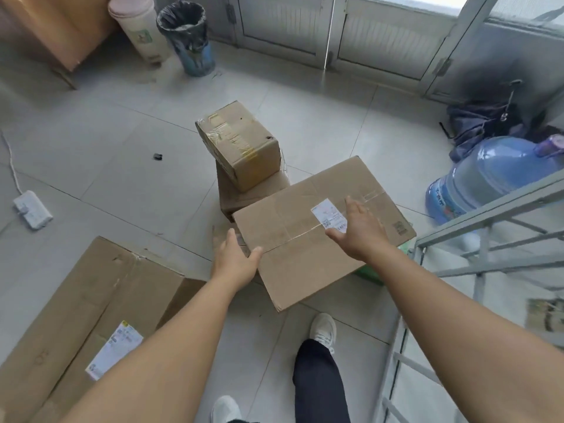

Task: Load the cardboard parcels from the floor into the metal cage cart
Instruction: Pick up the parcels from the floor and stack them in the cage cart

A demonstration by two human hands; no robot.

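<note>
Pale tiled floor [106,166], glazed doors behind. Item: wide flat parcel [305,227], resting tilted atop other boxes, beside cage cart [488,215]; long axis runs lower-left to upper-right. Left hand [235,257] cups the near-left corner; right hand [357,233] spread wide over the label, not gripping. Advice: take opposite edges, lift level.

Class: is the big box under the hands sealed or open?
Sealed. The box has its top flaps flat and closed, with clear tape along the seam and a label across it.
</note>
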